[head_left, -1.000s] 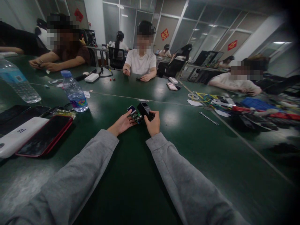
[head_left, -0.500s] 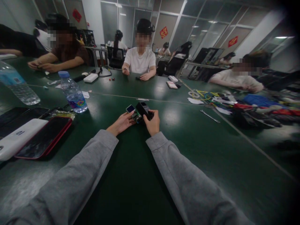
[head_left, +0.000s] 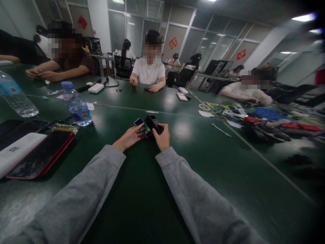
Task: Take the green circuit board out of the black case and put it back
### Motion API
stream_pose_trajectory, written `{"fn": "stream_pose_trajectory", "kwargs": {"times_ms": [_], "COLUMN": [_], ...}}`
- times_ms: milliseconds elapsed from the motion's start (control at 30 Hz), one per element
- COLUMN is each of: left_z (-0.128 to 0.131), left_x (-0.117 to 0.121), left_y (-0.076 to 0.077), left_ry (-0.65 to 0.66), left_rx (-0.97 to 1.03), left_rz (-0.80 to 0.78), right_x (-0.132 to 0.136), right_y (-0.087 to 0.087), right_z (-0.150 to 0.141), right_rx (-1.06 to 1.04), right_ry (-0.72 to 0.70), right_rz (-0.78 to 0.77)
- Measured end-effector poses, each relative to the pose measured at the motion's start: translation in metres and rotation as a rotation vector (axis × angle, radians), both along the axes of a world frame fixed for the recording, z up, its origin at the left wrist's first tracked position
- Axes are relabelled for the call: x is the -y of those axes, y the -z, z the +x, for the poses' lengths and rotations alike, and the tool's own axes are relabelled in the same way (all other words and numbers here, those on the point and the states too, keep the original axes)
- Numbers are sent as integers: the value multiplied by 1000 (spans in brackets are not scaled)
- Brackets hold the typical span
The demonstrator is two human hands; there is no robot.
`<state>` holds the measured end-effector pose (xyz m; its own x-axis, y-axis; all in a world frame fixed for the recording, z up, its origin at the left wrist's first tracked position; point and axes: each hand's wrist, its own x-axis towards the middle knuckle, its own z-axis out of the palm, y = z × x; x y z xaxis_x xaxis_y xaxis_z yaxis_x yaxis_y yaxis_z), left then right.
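Over the middle of the green table, my left hand [head_left: 130, 137] is closed on a green circuit board [head_left: 145, 131]. A small screen [head_left: 138, 122] with a pale frame sits at the board's upper left, by my left fingertips. My right hand [head_left: 162, 137] grips a black plastic case [head_left: 152, 124], thumb on its near side and fingers round the right edge. The case is tilted and lies right beside the board; whether the two are joined I cannot tell. My fingers hide part of both pieces.
Phones and a white power bank [head_left: 20, 150] lie at left, near two water bottles, one blue-capped [head_left: 77, 110]. A wrench [head_left: 221, 129] rests at right, before a heap of cables and cloth [head_left: 269, 118]. Other people sit across the green table [head_left: 203, 189].
The whole view has shifted slightly, so the table and my hands appear a little lower and further left. Both hands keep their hold on the board and the case.
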<state>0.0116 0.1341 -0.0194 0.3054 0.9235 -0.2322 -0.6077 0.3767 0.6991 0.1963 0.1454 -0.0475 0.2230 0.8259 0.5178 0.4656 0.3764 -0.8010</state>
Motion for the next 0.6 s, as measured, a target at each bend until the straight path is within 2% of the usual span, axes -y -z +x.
{"fn": "stream_pose_trajectory", "kwargs": {"times_ms": [167,300,433,600], "left_z": [0,-1,-2,-1], "left_x": [-1,-2,-2,-2], "left_y": [-3,-1,1,2], "left_ry": [18,18,20,4], "left_rx": [21,37,14,-18], "left_rz": [-75,-73,-63,-55], "right_x": [1,8,16,18], "right_y": [-1,-5,-9,-9], "right_z": [0,-6,-15,-18], "right_rx": [10,70,222,293], "right_ry": [20,42,-56,-163], "right_rz": [54,252,458,474]}}
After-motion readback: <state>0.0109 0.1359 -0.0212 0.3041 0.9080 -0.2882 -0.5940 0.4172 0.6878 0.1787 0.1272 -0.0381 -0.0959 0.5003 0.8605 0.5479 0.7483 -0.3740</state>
